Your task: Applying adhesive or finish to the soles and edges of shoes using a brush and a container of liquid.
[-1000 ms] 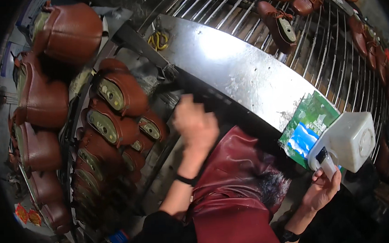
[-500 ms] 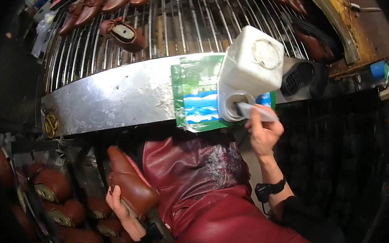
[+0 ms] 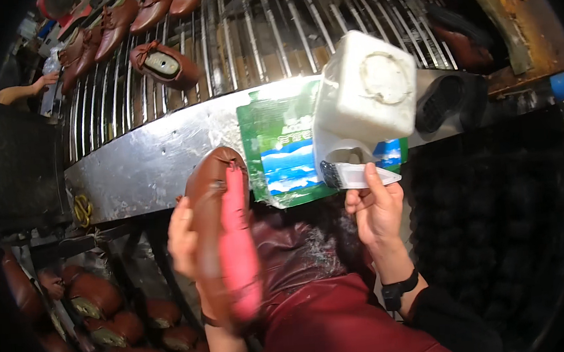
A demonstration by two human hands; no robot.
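Note:
My left hand (image 3: 183, 238) grips a brown leather shoe upper (image 3: 206, 201), its pink underside (image 3: 238, 244) facing up and to the right. The upper is slightly blurred, in front of the metal ledge and over my dark red apron (image 3: 344, 319). Between the thumb and fingers of my right hand (image 3: 379, 212) is a small brush (image 3: 360, 175) with a pale translucent handle and dark bristles. The brush lies just before the round mouth of a white plastic jug (image 3: 380, 81). Under the jug is a green and blue printed plastic sheet (image 3: 286, 136).
Brown shoes (image 3: 166, 66) stand on a rack of metal rollers (image 3: 246, 41) behind the metal ledge (image 3: 136, 147). Black soles (image 3: 443, 102) lie right of the jug, yellow scissors (image 3: 83, 209) at the ledge's left end. More brown uppers (image 3: 94, 290) fill a lower-left rack. Another person's hand (image 3: 43, 83) shows far left.
My left hand has raised the shoe upper and turned its pink underside up. My right hand has drawn the brush out of the jug's mouth. Another person's hand has appeared far left.

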